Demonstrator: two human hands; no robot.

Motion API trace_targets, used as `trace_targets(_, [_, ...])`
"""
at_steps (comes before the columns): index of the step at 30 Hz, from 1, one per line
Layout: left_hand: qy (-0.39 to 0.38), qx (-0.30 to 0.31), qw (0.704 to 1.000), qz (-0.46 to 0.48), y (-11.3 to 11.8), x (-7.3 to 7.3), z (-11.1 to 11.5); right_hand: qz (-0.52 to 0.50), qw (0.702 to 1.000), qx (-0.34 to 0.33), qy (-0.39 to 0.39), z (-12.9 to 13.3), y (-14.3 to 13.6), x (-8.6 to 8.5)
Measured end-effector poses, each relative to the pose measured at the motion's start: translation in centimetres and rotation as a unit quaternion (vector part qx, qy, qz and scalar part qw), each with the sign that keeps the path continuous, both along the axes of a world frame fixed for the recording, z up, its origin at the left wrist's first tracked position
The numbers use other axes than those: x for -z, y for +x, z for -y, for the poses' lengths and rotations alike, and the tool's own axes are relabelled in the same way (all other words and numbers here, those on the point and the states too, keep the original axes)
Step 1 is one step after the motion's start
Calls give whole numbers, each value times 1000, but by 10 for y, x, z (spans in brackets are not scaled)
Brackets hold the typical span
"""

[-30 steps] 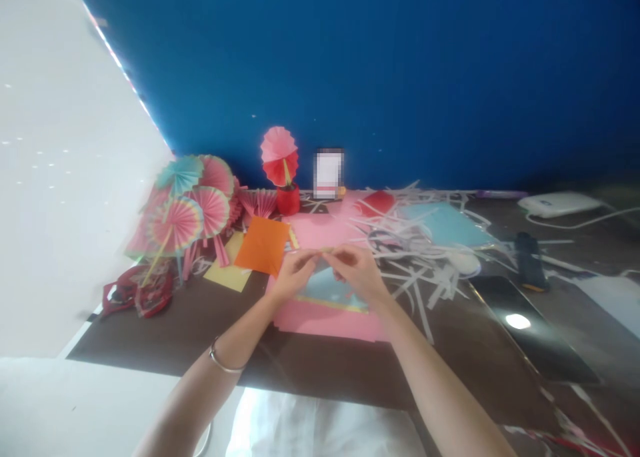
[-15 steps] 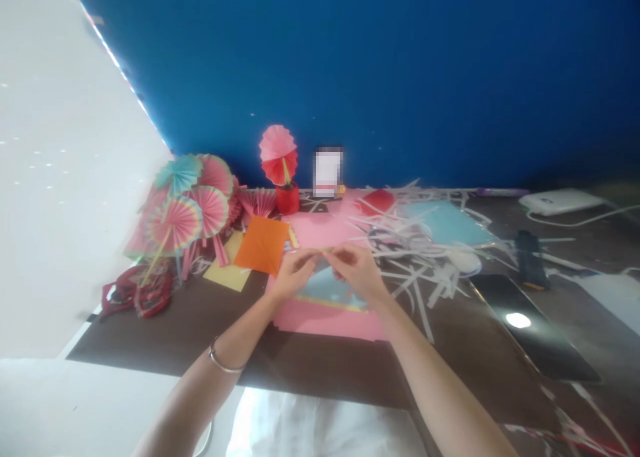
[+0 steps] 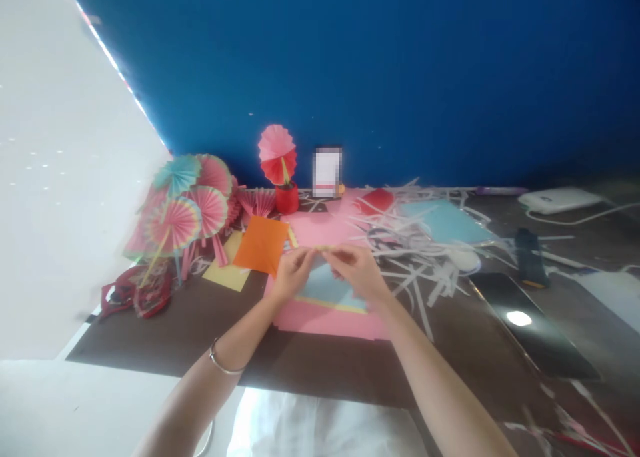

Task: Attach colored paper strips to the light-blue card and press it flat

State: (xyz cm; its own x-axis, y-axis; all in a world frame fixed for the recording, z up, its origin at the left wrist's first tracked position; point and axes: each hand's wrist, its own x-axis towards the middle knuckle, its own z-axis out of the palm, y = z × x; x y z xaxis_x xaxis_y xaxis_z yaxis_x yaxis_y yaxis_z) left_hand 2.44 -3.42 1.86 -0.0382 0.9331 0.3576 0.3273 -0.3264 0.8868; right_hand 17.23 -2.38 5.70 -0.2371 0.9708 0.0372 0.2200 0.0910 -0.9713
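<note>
In front of me lies a light blue sheet of paper (image 3: 327,289) with yellow borders, on top of pink paper (image 3: 325,327). Both my hands are at its far edge, fingertips close together. My left hand (image 3: 294,270) pinches the yellow-edged far side of the sheet from the left. Just to the right, my right hand (image 3: 356,268) has thumb and fingers closed on the same edge. A thin yellow strip of that edge shows between the fingertips; exactly how it is folded is too blurred to tell. An orange paper square (image 3: 261,244) is beside my left hand.
Pleated paper fans (image 3: 175,224) are bunched at the left, near a red pot (image 3: 287,198) bearing a pink-red fan. White paper strips (image 3: 415,257) litter the right, around a blue sheet (image 3: 447,220). A phone (image 3: 530,327) and a white device (image 3: 560,200) with a cable lie further right.
Hardly anything differs. Both hands stay at the far edge of the blue sheet, with only a slight shift of the fingers.
</note>
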Motion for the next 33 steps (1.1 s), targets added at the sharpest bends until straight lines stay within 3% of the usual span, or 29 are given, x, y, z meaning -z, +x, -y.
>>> trace_targets(3, [10,-18,1000,-13,-2,1,0,6,1000,-12,-4,-2,4,-3])
trace_targets(8, [15,-57,998,-8,-6,2,-2,-21,999,29,-1,-6,10,0])
trace_targets(22, [28,-50,998,-21,-6,1,1,-52,996,73,9,-16,10,15])
trace_targets(30, [-81,9,984,160,-4,8,-4,-70,996,39,37,-16,5,19])
trace_targets(33, [-87,37,980,178,-2,8,-7,-69,996,25,49,-17,5,19])
